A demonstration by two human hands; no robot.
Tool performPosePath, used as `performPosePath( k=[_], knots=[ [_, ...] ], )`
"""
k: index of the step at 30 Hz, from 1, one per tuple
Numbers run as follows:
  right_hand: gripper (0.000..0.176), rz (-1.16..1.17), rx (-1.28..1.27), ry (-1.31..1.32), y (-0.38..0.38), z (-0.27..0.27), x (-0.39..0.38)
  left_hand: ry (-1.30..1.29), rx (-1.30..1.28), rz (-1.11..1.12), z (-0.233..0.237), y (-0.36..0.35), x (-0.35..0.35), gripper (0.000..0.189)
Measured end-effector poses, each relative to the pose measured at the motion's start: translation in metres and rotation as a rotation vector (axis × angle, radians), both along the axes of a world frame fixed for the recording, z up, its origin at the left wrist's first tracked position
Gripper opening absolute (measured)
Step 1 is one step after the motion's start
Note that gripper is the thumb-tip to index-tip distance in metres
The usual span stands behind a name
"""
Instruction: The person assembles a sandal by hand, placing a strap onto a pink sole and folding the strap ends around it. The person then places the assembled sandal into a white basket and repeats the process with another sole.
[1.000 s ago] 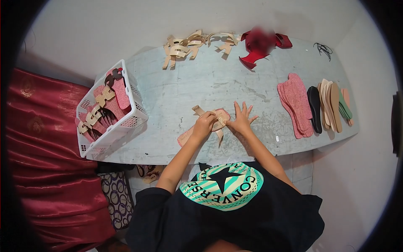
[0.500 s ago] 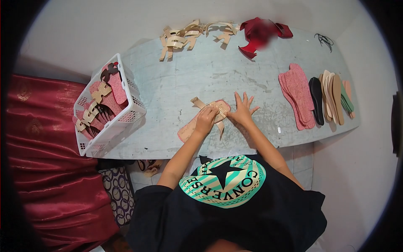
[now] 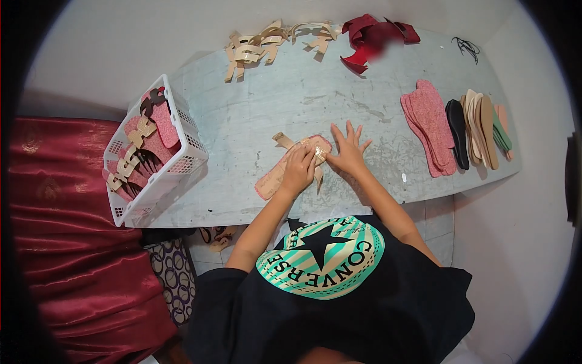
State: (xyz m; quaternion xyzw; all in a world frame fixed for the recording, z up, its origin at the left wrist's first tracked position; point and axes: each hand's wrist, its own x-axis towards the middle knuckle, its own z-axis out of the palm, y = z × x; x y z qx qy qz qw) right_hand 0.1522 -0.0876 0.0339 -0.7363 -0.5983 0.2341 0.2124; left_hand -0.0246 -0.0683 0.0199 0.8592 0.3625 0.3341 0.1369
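Observation:
A beige sole with a pink edge [image 3: 272,177] lies tilted on the table in front of me. A cream strap [image 3: 282,140] crosses it near its upper end, one strap end sticking out at the upper left and another below at the right. My left hand [image 3: 299,168] rests on the sole and strap with its fingers bent together, pressing on them. My right hand [image 3: 350,151] has its fingers spread over the table, and its thumb touches the right edge of the sole by the strap.
A white basket [image 3: 193,145] with pink soles and straps stands at the left. Cream straps [image 3: 245,53] and red pieces [image 3: 362,30] lie along the back. Pink soles [image 3: 427,127], a black sole [image 3: 456,134], beige soles [image 3: 487,130] and black cords [image 3: 467,48] are at the right.
My left hand's fingers have flattened somewhat across the strap. My right hand stays spread at the sole's edge, its fingers slightly more upright. The view has shifted slightly.

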Motion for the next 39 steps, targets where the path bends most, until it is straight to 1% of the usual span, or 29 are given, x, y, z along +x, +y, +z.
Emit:
performPosePath(
  k=[1,3,4,6,7,9,10,12,13,15,16,18,20,22,23,24,25,26,27,28,30,31,35,38,39],
  knots=[
    [0.085,0.004,-0.001,0.001,-0.002,-0.001,0.002,-0.011,-0.082,-0.009,0.0,-0.001,-0.001,0.029],
    [0.066,0.206,0.234,-0.104,-0.005,-0.002,0.006,0.026,-0.036,0.021,0.0,-0.004,-0.003,0.031],
    [0.066,0.209,0.233,-0.103,-0.003,-0.003,0.006,0.062,0.011,0.046,0.0,-0.005,-0.003,0.032],
    [0.054,0.353,0.238,-0.181,0.006,-0.004,0.009,0.109,0.024,0.074,0.0,-0.008,-0.004,0.034],
    [0.054,0.356,0.239,-0.182,0.01,-0.004,0.011,0.157,0.04,0.1,0.0,-0.008,-0.004,0.035],
    [0.052,0.563,0.144,-0.283,0.022,-0.001,0.014,0.163,0.037,0.101,-0.002,-0.008,-0.006,0.036],
    [0.052,0.565,0.145,-0.283,0.027,0.0,0.016,0.169,0.032,0.098,-0.004,-0.007,-0.007,0.037],
    [0.053,0.72,0.087,-0.32,0.038,0.003,0.02,0.179,0.028,0.082,-0.007,-0.006,-0.008,0.038],
    [0.053,0.722,0.088,-0.32,0.043,0.004,0.021,0.188,0.024,0.064,-0.007,-0.006,-0.009,0.039],
    [0.051,0.831,0.075,-0.355,0.053,0.006,0.023,0.189,-0.001,0.046,-0.005,-0.004,-0.011,0.041],
    [0.051,0.834,0.075,-0.357,0.055,0.007,0.024,0.191,-0.027,0.025,-0.003,-0.004,-0.012,0.042],
    [0.052,0.887,0.008,-0.318,0.057,0.008,0.026,0.201,-0.028,0.002,0.0,0.0,-0.016,0.043],
    [0.052,0.879,0.02,-0.283,0.053,0.006,0.027,0.209,-0.032,-0.02,0.001,0.004,-0.019,0.044],
    [0.053,0.875,0.029,-0.249,0.046,0.001,0.027,0.142,-0.047,-0.127,0.0,0.011,-0.023,0.043],
    [0.052,0.828,0.05,-0.243,0.041,-0.001,0.026,0.137,-0.048,-0.121,-0.001,0.014,-0.025,0.043],
    [0.051,0.782,0.07,-0.236,0.036,-0.002,0.025,0.162,-0.024,-0.169,0.0,0.018,-0.027,0.043],
    [0.051,0.788,0.069,-0.238,0.031,-0.003,0.024,0.188,0.0,-0.217,0.0,0.022,-0.029,0.043],
    [0.051,0.728,0.076,-0.231,0.025,-0.004,0.022,0.186,0.0,-0.213,0.001,0.025,-0.03,0.043],
    [0.05,0.667,0.083,-0.223,0.021,-0.005,0.021,0.181,-0.005,-0.268,0.002,0.029,-0.031,0.044],
    [0.05,0.669,0.082,-0.225,0.016,-0.007,0.019,0.175,-0.009,-0.324,0.003,0.032,-0.032,0.045],
    [0.048,0.575,0.119,-0.176,0.009,-0.009,0.015,0.183,0.012,-0.357,0.003,0.036,-0.033,0.045],
    [0.048,0.575,0.117,-0.177,0.008,-0.009,0.015,0.195,0.033,-0.39,0.003,0.037,-0.033,0.046],
    [0.047,0.538,0.131,-0.17,0.004,-0.01,0.014,0.228,0.03,-0.406,0.005,0.038,-0.033,0.045],
    [0.046,0.527,0.13,-0.172,0.005,-0.011,0.014,0.24,0.035,-0.369,0.007,0.035,-0.034,0.042],
    [0.045,0.525,0.125,-0.172,0.005,-0.011,0.014,0.218,-0.017,-0.414,0.008,0.036,-0.037,0.041]
  ],
)
